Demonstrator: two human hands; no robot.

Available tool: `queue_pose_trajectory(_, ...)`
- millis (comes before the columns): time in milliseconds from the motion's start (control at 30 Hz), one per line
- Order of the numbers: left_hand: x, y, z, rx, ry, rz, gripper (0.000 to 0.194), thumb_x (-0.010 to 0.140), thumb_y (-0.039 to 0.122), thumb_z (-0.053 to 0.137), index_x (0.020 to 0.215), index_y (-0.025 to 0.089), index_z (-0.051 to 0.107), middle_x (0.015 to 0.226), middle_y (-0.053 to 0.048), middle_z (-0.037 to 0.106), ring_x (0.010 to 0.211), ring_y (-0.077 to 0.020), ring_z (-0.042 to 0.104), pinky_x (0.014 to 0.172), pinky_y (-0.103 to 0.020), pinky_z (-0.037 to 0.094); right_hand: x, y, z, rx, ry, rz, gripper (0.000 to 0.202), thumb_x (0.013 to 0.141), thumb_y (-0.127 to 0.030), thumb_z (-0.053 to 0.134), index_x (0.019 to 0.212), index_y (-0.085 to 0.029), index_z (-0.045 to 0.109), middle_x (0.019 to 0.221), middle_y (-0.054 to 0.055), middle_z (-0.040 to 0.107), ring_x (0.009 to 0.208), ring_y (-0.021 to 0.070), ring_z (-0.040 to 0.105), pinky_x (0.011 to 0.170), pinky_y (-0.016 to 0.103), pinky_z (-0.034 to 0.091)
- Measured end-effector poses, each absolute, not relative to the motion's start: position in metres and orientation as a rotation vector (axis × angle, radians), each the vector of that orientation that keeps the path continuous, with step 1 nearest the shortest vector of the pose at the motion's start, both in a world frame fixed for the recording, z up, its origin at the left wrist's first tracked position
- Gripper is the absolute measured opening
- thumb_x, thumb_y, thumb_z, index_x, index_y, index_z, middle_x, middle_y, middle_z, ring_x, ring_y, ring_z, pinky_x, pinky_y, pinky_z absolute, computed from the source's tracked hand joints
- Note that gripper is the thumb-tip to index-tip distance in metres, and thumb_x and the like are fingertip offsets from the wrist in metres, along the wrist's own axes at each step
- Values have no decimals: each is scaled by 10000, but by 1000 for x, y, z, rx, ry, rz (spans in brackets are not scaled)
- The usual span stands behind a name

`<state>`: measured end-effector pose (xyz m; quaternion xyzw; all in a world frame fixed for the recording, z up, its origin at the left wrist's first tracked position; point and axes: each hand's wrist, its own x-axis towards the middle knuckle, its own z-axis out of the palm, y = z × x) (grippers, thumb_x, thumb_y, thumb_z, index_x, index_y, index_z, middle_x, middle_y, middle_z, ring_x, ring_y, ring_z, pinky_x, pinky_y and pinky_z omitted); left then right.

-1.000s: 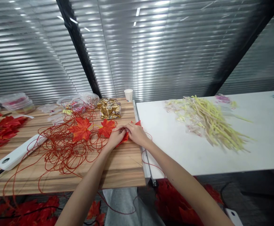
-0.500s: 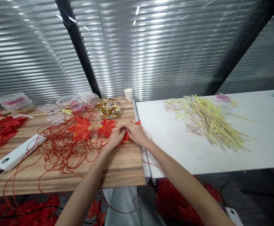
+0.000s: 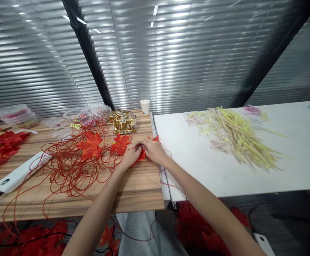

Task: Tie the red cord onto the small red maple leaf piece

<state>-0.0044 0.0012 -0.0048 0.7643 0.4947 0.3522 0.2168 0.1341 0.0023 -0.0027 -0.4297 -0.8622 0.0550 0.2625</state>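
Note:
My left hand (image 3: 132, 153) and my right hand (image 3: 151, 149) meet fingertip to fingertip over a red maple leaf (image 3: 142, 156) near the wooden table's right edge. Both hands have their fingers closed on this leaf, which they partly cover; the exact grip is hidden. Just left of my left hand lies another red leaf (image 3: 119, 144), and farther left an orange-red leaf (image 3: 90, 145) rests on a tangle of red cord (image 3: 72, 170). Loose cord also runs from beside my right hand down over the table edge.
A gold packet (image 3: 123, 122) and a paper cup (image 3: 144, 106) stand behind my hands. At left are a white device (image 3: 21, 173), red leaves (image 3: 4, 147) and plastic tubs (image 3: 17, 116). Yellow strips (image 3: 245, 138) lie on the white table (image 3: 187, 160).

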Motion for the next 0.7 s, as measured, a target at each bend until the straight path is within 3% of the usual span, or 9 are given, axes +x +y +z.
queue_pose_trajectory(700,-3,-2,0,2145,1417,931,268,738,118,386,881,130,612,806,-51,648,737,-155,575,714,-261,447,134,1,0,-1171,-2341,183,220,850,-97,375,987,-147,540,925,72,573,793,169,530,684,263,401)
